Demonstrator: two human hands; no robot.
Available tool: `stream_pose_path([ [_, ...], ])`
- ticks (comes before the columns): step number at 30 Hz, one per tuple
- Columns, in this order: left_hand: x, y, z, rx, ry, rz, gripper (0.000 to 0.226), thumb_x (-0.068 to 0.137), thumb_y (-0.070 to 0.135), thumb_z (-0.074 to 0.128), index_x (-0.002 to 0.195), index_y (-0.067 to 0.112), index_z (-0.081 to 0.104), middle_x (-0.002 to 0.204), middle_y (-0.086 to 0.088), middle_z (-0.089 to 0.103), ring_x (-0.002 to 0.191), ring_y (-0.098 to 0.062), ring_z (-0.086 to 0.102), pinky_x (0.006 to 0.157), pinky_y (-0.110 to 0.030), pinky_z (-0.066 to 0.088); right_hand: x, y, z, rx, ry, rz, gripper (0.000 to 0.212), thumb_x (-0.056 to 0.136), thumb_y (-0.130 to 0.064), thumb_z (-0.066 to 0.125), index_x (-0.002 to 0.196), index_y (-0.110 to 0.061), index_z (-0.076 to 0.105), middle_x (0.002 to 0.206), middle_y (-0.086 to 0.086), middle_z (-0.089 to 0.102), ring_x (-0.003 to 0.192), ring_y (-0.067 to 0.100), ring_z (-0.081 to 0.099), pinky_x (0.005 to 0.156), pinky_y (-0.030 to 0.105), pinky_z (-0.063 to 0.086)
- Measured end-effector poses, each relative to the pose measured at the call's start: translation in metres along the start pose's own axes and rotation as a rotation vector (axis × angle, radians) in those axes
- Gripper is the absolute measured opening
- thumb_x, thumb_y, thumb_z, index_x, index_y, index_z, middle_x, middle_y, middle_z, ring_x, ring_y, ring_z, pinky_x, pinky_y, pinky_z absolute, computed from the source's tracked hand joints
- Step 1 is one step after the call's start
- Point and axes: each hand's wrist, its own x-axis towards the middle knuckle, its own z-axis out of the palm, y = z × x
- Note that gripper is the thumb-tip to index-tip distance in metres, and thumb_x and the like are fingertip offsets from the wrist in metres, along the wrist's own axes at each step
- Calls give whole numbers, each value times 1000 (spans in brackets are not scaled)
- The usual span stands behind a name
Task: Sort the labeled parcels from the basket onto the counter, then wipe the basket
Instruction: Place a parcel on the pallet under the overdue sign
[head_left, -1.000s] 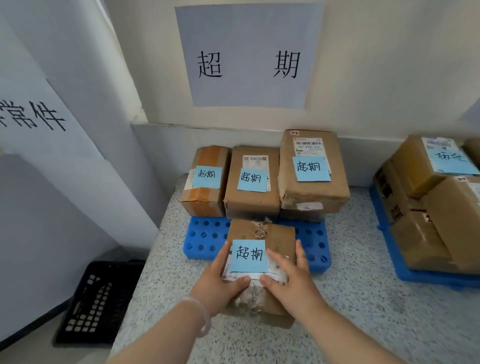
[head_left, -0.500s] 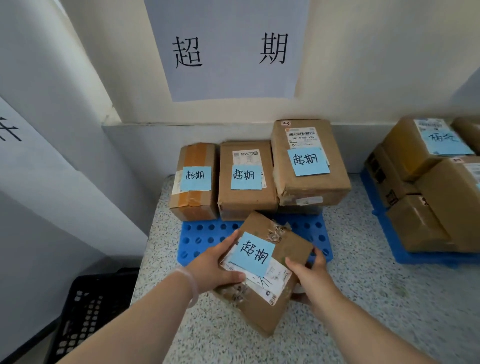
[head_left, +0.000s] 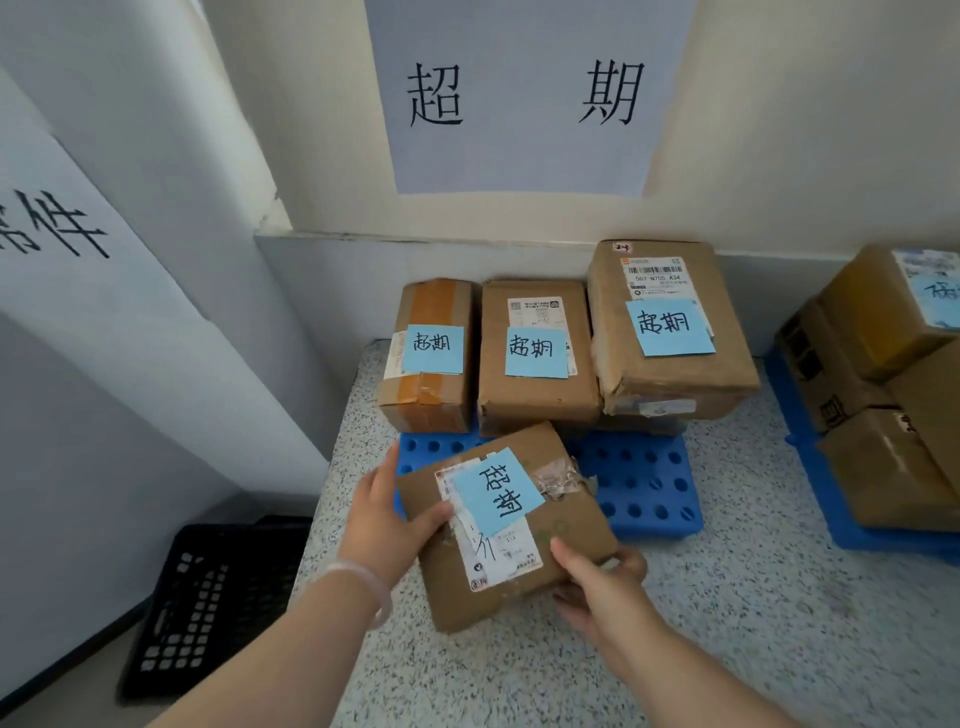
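Left hand (head_left: 387, 525), right hand (head_left: 602, 584) around parcel (head_left: 571, 525)

Your tally, kind by kind
Twelve o'clock: three parcels (head_left: 431, 358) (head_left: 535, 364) (head_left: 670, 338) in a row, a fourth parcel (head_left: 566, 535) between your left hand (head_left: 387, 525) and right hand (head_left: 597, 582); two blue pallets (head_left: 639, 493) (head_left: 857, 540); two wall signs (head_left: 519, 156) (head_left: 52, 270); one black basket (head_left: 208, 597) at eight o'clock; at least four more parcels (head_left: 872, 322) at three o'clock.

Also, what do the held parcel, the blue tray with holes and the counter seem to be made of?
Held parcel: brown cardboard, matte and creased, with wrinkled clear tape. Blue tray: probably moulded plastic, smooth, slightly glossy, with regular round holes. Counter: speckled stone or terrazzo by its look, semi-matte; I cannot tell which.
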Motion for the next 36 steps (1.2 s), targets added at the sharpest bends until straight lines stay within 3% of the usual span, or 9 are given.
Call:
stream_pose_path([
  [2, -8, -6, 1, -3, -13, 3, 102, 80, 44, 79, 156, 44, 11, 159, 9, 16, 141, -16, 31, 115, -45, 35, -3, 5, 9, -47, -1, 3, 69, 78, -20, 82, 122, -26, 29, 134, 15, 48, 114, 33, 59, 100, 50, 49],
  [6, -14, -15, 5, 206, -134, 40, 123, 70, 54, 83, 157, 39, -3, 159, 19, -13, 150, -18, 5, 123, -43, 20, -7, 5, 22, -247, -16, 10, 74, 72, -39, 84, 117, -25, 27, 125, 12, 55, 103, 27, 63, 84, 42, 56],
  [10, 1, -15, -2, 286, -144, 33, 127, 70, 54, 83, 157, 37, -8, 162, 15, -16, 152, -19, 3, 124, -42, 17, -5, -1, 24, -499, -11, -45, 82, 77, -49, 78, 131, -18, 25, 121, 3, 52, 111, 24, 56, 102, 48, 47],
  [12, 6, -15, -7, 334, -149, 54, 125, 72, 55, 81, 157, 36, -8, 162, 15, -16, 153, -19, 2, 124, -43, 18, -7, -1, 24, -626, 3, -144, 98, 74, -51, 79, 144, -19, 18, 135, 4, 49, 116, 22, 52, 107, 45, 43],
  [15, 9, -13, -13, 360, -136, 62, 113, 79, 51, 77, 158, 36, -2, 163, 16, -13, 152, -19, 5, 123, -41, 20, -16, 0, 25, -867, 29, -384, 121, 67, -57, 81, 154, -34, 0, 161, -5, 10, 145, 22, 26, 117, 47, 30],
  [18, 10, -14, -14, 372, -115, 94, 99, 85, 49, 72, 158, 38, 5, 164, 17, -10, 152, -18, 7, 123, -40, 20, -13, -7, 25, -1207, 23, -648, 127, 71, -66, 73, 150, -39, -22, 156, -17, -30, 150, 15, -5, 121, 46, 14],
  [21, 9, -15, -13, 401, -128, 101, 95, 89, 49, 67, 157, 40, 2, 163, 18, -16, 152, -19, 5, 123, -41, 19, -10, -19, 25, -1426, 11, -799, 125, 74, -71, 64, 137, -45, -41, 148, -15, -47, 146, 11, -22, 117, 39, -2],
  [29, 7, -9, -9, 632, -157, 109, 130, 68, 82, 61, 155, 29, -21, 161, 2, -30, 153, -26, -11, 123, -43, 5, 5, -40, 29, -1786, -173, -897, 104, 82, -77, 48, 149, -42, -25, 152, -12, -41, 140, 10, -37, 120, 43, -14],
  [36, 6, -7, -4, 708, -130, 97, 134, 60, 91, 49, 153, 28, -25, 160, -2, -33, 152, -29, -13, 123, -45, 4, 7, -47, 30, -1870, -174, -882, 105, 80, -80, 45, 148, -41, -26, 155, -10, -38, 142, 12, -36, 120, 46, -14],
])
